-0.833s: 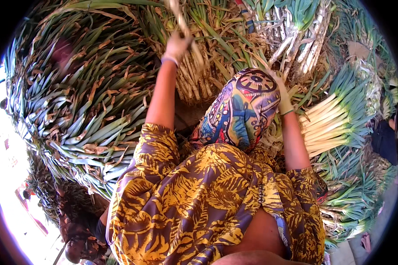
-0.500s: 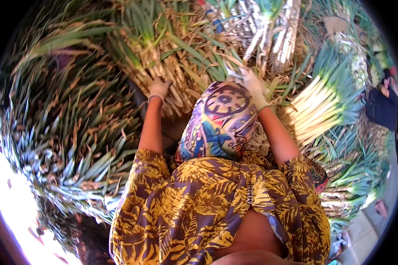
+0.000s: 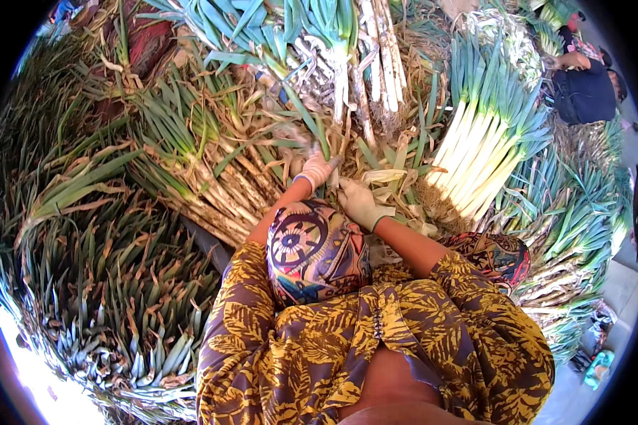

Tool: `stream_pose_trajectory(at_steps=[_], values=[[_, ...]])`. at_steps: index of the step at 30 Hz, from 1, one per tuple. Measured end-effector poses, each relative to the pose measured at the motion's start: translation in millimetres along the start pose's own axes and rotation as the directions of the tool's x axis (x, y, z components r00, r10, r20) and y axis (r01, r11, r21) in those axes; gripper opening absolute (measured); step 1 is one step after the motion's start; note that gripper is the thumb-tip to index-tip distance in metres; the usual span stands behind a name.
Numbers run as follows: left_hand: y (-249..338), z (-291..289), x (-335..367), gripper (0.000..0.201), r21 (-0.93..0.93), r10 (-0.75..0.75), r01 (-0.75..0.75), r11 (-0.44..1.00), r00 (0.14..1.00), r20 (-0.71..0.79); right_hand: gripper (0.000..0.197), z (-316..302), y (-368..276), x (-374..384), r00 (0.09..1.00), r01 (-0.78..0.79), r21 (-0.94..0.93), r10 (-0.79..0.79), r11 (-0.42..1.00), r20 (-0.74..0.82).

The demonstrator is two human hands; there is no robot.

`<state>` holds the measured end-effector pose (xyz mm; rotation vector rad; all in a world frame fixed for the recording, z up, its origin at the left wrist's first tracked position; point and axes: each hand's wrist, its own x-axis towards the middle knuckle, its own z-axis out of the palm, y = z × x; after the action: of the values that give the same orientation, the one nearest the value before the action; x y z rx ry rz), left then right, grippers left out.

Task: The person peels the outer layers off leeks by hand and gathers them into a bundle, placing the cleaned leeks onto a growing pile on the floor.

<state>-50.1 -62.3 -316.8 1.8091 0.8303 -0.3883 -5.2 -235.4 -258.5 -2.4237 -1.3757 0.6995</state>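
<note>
My gloved left hand (image 3: 315,170) is closed around a leek (image 3: 310,120) whose green leaves slant up and away to the left. Close beside it, my right hand (image 3: 361,204), also gloved, has its fingers curled at the leek's lower part, just above my patterned knee. The hands partly hide the stalk. To the left lies a pile of untrimmed leeks (image 3: 227,195) with dry, brownish outer leaves. Right of my hands rests a bundle of cleaned leeks (image 3: 475,156), white stalks toward me and green tops pointing away.
Upright leeks with soiled white stalks (image 3: 340,78) stand ahead. Peeled dry leaves (image 3: 386,177) litter the ground by my right hand. Dense green leek tops (image 3: 99,283) fill the left side. More leeks (image 3: 560,262) are heaped at right. A person in dark clothing (image 3: 585,92) is at far right.
My left hand has left the untrimmed pile and moved right to meet my right hand, now with a leek in it. The view has shifted, so the heaps appear farther left.
</note>
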Motion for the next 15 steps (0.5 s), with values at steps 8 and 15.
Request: stream_pose_trajectory(at_steps=[8,15], values=[[-18.1,-1.3,15.6,0.088,0.193,0.028,-0.003,0.981,0.991,-0.129,0.042,-50.5,20.1,176.3,0.926,0.012,0.896,0.334,0.444,-0.178],[-50.4,-73.4,-14.8,0.067,0.131,0.207,-0.213,0.968,0.976,0.062,0.031,-128.8,-15.4,112.4,0.953,0.134,0.970,0.242,0.201,-0.182]])
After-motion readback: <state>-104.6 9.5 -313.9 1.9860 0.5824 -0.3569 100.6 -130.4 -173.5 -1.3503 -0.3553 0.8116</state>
